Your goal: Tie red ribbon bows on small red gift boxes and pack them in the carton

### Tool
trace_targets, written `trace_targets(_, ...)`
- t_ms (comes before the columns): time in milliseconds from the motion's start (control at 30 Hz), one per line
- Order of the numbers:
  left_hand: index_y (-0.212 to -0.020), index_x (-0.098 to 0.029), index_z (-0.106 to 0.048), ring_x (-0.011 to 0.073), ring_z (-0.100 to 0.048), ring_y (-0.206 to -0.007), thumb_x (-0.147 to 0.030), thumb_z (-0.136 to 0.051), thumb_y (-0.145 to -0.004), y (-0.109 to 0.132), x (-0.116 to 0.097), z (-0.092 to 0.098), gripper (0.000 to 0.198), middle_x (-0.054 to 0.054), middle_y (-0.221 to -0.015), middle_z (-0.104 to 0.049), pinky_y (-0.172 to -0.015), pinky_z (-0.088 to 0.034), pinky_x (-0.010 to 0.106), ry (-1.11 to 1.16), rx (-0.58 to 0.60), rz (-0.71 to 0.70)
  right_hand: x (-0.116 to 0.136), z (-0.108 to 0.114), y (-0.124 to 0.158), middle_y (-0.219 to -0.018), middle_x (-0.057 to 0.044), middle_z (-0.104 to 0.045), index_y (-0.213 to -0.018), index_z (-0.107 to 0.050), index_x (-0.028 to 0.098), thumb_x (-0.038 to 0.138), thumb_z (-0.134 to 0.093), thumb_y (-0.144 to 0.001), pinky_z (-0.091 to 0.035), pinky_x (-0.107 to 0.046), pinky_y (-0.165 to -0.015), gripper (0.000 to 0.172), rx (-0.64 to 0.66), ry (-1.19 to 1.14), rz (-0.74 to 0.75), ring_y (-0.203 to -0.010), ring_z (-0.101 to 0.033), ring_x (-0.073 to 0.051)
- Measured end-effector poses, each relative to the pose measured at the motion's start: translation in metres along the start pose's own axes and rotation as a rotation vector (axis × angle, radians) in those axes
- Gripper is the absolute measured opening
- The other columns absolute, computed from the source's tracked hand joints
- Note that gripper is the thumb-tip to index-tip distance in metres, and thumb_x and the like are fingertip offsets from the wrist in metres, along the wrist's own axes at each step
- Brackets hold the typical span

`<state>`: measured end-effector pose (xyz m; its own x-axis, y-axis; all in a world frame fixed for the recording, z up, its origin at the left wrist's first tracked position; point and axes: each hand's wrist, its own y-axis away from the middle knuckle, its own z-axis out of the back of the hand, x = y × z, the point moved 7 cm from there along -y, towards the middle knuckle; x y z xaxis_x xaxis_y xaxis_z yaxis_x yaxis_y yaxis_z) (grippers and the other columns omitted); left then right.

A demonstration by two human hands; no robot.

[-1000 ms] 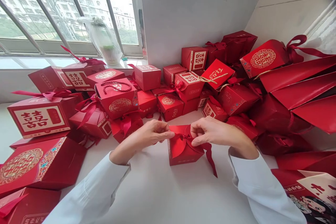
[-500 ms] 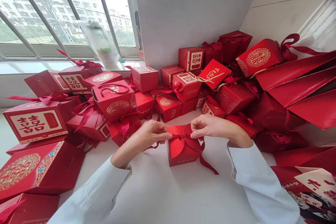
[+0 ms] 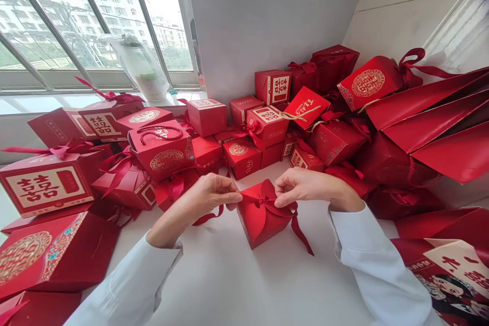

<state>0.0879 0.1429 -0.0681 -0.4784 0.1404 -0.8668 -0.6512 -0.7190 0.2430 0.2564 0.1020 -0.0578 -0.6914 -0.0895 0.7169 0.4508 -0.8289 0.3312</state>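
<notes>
A small red gift box [image 3: 263, 224] with curved, overlapping top flaps sits on the white table in front of me. Across its top runs a dark red ribbon [image 3: 303, 234], knotted at the middle. My left hand [image 3: 216, 192] pinches the ribbon on the left of the knot, and my right hand [image 3: 298, 187] pinches it on the right. Loose ends trail from both hands, the right one hanging past the box's side. Fingertips partly hide the ribbon where they grip it.
Red boxes with gold patterns crowd the left, such as a large box [image 3: 49, 181] with a bow. More boxes [image 3: 244, 155] are piled along the back wall. Folded red bags [image 3: 439, 112] lie at the right. A plastic-wrapped cup [image 3: 147, 79] stands on the windowsill.
The gift box has turned slightly and now shows a corner toward me. Both hands keep their pinch on the ribbon, the left having shifted a little left. The whole view has swung slightly.
</notes>
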Motion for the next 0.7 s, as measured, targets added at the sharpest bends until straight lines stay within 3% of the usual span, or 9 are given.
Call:
trace_targets(233, -0.07, -0.014, -0.058, 0.0077, -0.04, -0.054, -0.05, -0.062, -0.073, 0.003, -0.006, 0.009, 0.036, 0.0, -0.066, -0.057, -0.048, -0.028, 0.019, 0.052, -0.033, -0.028, 0.019, -0.014, -0.001, -0.059, 0.004, -0.049, -0.061, -0.053, 0.017, 0.038, -0.063, -0.074, -0.027, -0.022, -0.051, 0.027, 0.07, -0.009, 0.033, -0.057, -0.043, -0.01)
trace_targets(367, -0.069, -0.015, -0.059, 0.008, -0.039, -0.054, -0.046, -0.062, -0.074, 0.007, -0.006, 0.005, 0.031, -0.002, -0.06, -0.05, -0.047, -0.028, 0.018, -0.033, 0.074, -0.032, 0.015, -0.012, -0.002, -0.059, 0.003, -0.049, -0.061, -0.054, 0.016, 0.041, -0.065, -0.072, -0.028, -0.022, -0.051, 0.029, 0.067, -0.017, 0.016, -0.058, -0.043, -0.01)
trace_targets(533, -0.058, -0.015, -0.055, 0.007, -0.033, -0.047, -0.035, -0.061, -0.072, 0.02, -0.005, 0.003, 0.025, -0.003, -0.054, -0.045, -0.043, -0.024, 0.02, -0.139, 0.202, 0.063, 0.007, -0.009, -0.004, -0.06, 0.003, -0.049, -0.062, -0.054, 0.016, 0.04, -0.064, -0.073, -0.028, -0.023, -0.051, 0.028, 0.055, -0.073, 0.018, -0.058, -0.042, -0.01)
trace_targets(700, -0.058, -0.015, -0.061, 0.0073, -0.034, -0.051, -0.035, -0.066, -0.072, 0.029, -0.015, 0.008, 0.025, -0.003, -0.054, -0.043, -0.045, -0.027, 0.019, -0.094, 0.279, 0.0, 0.005, -0.009, -0.006, -0.061, 0.003, -0.05, -0.061, -0.054, 0.016, 0.039, -0.064, -0.073, -0.03, -0.022, -0.052, 0.027, 0.051, -0.098, 0.023, -0.058, -0.044, -0.01)
